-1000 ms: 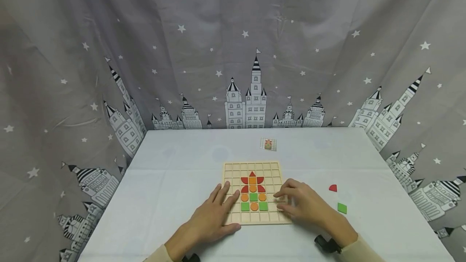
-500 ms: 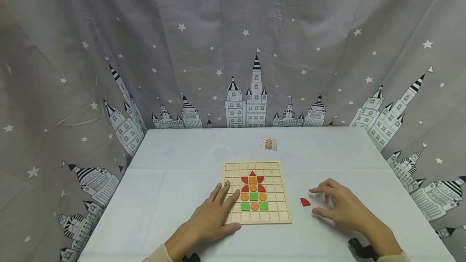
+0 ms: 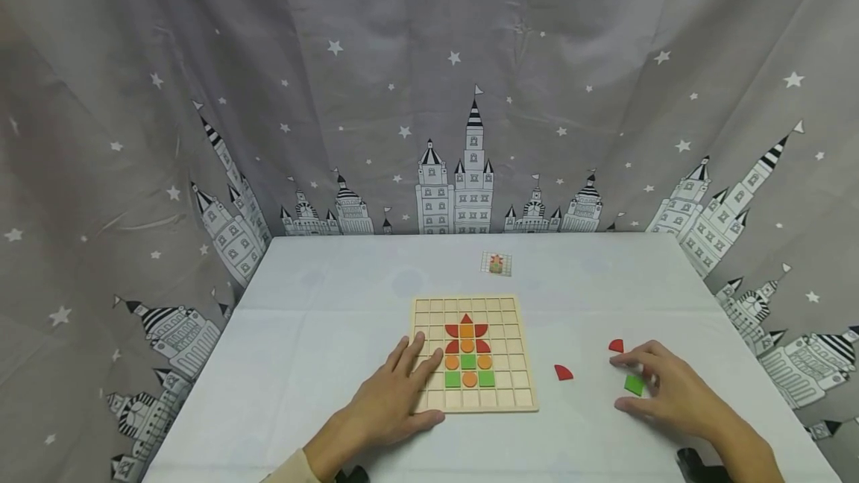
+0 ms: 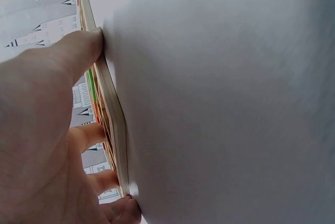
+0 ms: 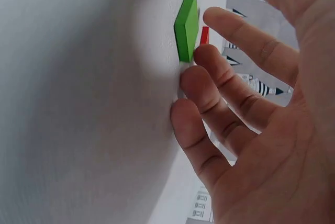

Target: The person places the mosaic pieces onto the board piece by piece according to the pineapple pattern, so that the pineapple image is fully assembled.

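My left hand (image 3: 396,397) rests with spread fingers over the lower left corner of the wooden grid board (image 3: 513,391); in the left wrist view its thumb (image 4: 84,46) lies against the board's edge. Orange, green and red tiles form a figure in the board's middle columns. To the right, my right hand (image 3: 678,393) hovers around a green square tile (image 3: 634,384), thumb and forefinger on either side of it. The right wrist view has that green tile (image 5: 187,28) flat on the table, just beyond the fingertips. A red quarter-circle tile (image 3: 616,346) lies right behind the forefinger.
A second red quarter-circle tile (image 3: 563,373) lies between the board and my right hand. Beyond the board is a small picture card (image 3: 496,264) on the white table (image 3: 335,274). A grey curtain (image 3: 376,80) with stars and castles hangs behind.
My right hand has moved right from the board's right edge to the green tile, uncovering the red tile beside the board. My left hand has stayed in place.
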Motion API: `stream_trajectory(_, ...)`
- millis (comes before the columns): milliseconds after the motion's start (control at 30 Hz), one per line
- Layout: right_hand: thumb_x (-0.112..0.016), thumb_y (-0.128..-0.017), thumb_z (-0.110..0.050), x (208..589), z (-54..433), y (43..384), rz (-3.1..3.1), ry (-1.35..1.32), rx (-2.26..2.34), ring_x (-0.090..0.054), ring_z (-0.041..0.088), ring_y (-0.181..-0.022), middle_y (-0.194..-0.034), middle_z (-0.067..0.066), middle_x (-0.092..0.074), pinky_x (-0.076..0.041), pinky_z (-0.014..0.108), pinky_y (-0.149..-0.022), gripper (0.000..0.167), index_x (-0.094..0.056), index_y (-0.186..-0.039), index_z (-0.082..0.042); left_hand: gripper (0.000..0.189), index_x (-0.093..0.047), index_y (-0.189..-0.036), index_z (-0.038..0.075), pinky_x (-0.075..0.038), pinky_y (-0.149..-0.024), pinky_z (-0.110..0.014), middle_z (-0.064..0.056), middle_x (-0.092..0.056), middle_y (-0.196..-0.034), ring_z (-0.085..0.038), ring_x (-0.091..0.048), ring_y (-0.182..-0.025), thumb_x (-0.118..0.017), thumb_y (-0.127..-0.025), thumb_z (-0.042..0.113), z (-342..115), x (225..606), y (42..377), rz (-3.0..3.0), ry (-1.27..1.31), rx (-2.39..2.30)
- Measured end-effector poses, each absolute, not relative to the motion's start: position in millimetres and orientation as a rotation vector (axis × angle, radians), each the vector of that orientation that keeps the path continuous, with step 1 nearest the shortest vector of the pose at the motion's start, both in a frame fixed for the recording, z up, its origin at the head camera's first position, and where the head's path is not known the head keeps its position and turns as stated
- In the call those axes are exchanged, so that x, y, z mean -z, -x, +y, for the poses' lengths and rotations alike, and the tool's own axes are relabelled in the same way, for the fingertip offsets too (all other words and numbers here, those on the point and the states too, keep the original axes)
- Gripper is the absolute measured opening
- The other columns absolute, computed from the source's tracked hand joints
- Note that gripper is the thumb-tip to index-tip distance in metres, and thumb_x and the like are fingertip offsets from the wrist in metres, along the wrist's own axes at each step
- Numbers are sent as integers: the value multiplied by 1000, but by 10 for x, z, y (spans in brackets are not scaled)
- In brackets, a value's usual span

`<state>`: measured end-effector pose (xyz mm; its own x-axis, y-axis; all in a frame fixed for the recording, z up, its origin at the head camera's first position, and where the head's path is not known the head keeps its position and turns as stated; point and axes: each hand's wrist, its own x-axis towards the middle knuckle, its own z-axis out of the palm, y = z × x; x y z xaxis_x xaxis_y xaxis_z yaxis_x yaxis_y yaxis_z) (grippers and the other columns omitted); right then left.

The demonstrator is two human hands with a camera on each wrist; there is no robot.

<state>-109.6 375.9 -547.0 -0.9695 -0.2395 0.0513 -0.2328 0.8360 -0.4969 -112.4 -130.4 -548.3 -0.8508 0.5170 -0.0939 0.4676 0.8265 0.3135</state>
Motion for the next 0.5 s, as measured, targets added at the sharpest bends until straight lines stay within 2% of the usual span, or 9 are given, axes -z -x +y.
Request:
stream_trajectory(267, -103, -87, -16, 5464, 3796, 1105, 2960, 422, 851, -56, -3, -87, -105, -14, -74, -56, 22, -76, 36, -86, -118, -21, 100, -41, -183, 19, -51, -130, -66, -24, -27, -193, -54, -30, -178, -75, -105, 71, -1307, 5479, 1117, 2836, -772, -419)
stream_trajectory(500, -100, -90, -12, 5458, 3770, 1120, 2939, 431, 887, -57, -2, -85, -99, -13, -75, -56, 22, -77, 27, -86, -112, -21, 99, -40, -183, 19, -49, -132, -66, -24, -25, -193, -54, -28, -178, -75, -106, 70, -1313, 5474, 1114, 2826, -770, -439)
